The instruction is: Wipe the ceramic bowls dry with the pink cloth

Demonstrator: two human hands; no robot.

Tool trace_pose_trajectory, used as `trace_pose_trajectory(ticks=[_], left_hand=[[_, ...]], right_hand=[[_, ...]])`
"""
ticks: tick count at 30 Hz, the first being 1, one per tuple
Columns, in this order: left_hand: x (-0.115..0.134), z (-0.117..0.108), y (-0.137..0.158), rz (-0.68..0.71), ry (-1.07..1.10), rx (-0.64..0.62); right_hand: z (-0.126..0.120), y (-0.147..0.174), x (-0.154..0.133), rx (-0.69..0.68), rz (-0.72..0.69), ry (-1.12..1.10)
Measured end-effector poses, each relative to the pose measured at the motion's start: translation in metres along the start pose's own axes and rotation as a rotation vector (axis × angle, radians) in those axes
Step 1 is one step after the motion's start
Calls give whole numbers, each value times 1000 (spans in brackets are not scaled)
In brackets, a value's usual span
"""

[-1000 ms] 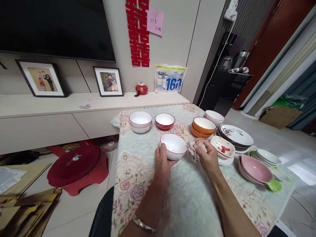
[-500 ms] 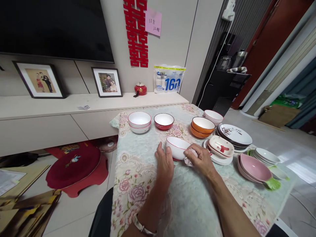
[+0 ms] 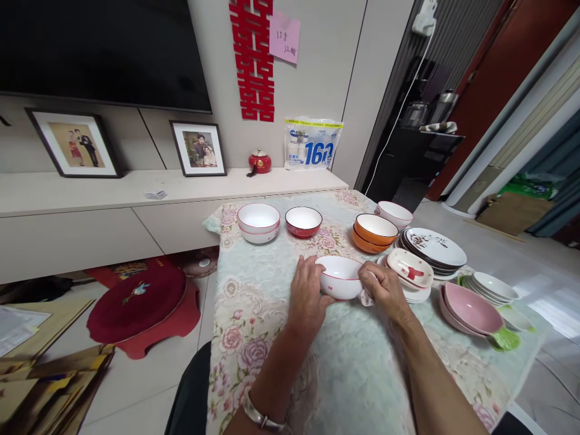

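A white bowl (image 3: 341, 284) with a thin red rim and a small red mark on its side is between my hands, low over the table. My left hand (image 3: 309, 296) holds its left side, fingers at the rim and thumb low on the wall. In my right hand (image 3: 385, 290) a pale crumpled cloth (image 3: 367, 295) is bunched against the bowl's right rim. Behind the bowl stand a red bowl (image 3: 303, 229) with a white inside and two stacked white bowls (image 3: 258, 232).
Right of my hands are orange bowls (image 3: 372, 241), a rectangular dish (image 3: 410, 269), stacked plates (image 3: 435, 243), pink bowls (image 3: 471, 308) and small pale dishes (image 3: 493, 284). A floral tablecloth (image 3: 254, 338) covers the table. A red stool (image 3: 140, 302) stands on the left.
My left hand, open beside the bowl before, now grips its left side. The bowl has shifted right and turned, showing a red mark. My right hand moved right with the cloth.
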State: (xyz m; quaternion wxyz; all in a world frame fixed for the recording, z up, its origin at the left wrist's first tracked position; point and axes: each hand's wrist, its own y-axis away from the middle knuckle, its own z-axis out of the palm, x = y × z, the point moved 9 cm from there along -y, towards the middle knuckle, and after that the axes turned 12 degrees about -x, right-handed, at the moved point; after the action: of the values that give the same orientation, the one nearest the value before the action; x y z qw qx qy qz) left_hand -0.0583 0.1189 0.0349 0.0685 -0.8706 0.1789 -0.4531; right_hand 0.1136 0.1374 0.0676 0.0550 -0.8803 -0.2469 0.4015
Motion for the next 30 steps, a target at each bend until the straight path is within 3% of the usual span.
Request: trace_pose_trajectory(ticks=[4, 8, 11, 16, 20, 23, 25, 27, 30], left_hand=[[5, 4, -2, -24, -137, -76], [18, 10, 1, 73, -200, -112], [28, 15, 4, 121, -181, -106], [18, -1, 4, -124, 82, 64], [4, 5, 6, -314, 461, 3], [4, 13, 7, -353, 646, -41], [5, 17, 7, -350, 705, -51], [6, 20, 7, -338, 719, -49], [5, 21, 6, -311, 699, -32]], right_hand=[[-1, 1, 4, 30, 16, 1], [-2, -1, 10, 50, 22, -173], [-9, 0, 14, 199, 3, -364], [2, 8, 53, 446, 249, -749], [10, 7, 64, 499, 242, -858], [8, 9, 62, 510, 255, -823], [0, 13, 50, 520, 253, -669], [-10, 16, 25, 521, 177, -405], [-11, 15, -28, 433, -43, -57]])
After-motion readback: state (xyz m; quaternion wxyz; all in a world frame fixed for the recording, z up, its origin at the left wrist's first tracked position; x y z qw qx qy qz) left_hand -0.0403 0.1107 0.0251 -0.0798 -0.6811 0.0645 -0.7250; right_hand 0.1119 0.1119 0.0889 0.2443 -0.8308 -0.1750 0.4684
